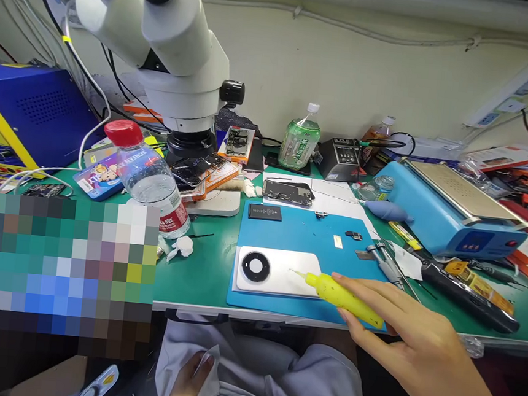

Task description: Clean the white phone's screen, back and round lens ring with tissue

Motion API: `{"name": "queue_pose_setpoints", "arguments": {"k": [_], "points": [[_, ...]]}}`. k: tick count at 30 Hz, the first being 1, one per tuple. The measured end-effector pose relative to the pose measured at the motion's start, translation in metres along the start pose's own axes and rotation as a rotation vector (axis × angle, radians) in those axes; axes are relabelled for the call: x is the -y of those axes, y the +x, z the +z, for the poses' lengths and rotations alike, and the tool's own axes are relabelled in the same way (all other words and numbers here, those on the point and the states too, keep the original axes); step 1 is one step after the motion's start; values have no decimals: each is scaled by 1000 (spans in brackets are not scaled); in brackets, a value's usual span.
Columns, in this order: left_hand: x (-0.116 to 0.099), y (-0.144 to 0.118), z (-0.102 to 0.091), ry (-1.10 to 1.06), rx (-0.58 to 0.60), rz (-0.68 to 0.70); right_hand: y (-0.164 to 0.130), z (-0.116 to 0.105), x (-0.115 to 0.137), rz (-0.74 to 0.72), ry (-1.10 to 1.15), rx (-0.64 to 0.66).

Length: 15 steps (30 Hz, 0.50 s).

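Observation:
My right hand (400, 327) holds a yellow squeeze bottle (341, 294) with a thin nozzle; the tip rests over a white phone (280, 273) lying back-up with a round black camera ring on a blue mat (307, 232). My left hand (190, 379) is down in my lap below the table edge, fingers closed on a white tissue (209, 372). On the mat lie a black battery (265, 212) and small parts.
A white microscope (175, 48) stands at the back left with a water bottle (148, 178) beside it. A green bottle (300, 141), a blue heating plate (452, 208), tweezers (387, 264) and a black tool (468, 296) lie to the right. A pixelated patch covers the left.

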<state>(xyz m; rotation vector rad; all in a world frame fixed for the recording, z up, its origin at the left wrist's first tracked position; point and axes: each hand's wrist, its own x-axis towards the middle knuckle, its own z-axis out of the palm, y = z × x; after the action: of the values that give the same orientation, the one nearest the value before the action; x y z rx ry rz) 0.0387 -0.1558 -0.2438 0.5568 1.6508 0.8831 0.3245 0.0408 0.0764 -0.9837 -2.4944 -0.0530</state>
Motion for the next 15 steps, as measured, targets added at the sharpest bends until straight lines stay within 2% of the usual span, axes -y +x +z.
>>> {"name": "queue_pose_setpoints", "arguments": {"k": [8,15], "points": [[-4,0,-7,-64,21,33,16,-1,4,12,44,-7],[-5,-5,-7,-20,2,48,38,4,24,-111,51,-35]]}}
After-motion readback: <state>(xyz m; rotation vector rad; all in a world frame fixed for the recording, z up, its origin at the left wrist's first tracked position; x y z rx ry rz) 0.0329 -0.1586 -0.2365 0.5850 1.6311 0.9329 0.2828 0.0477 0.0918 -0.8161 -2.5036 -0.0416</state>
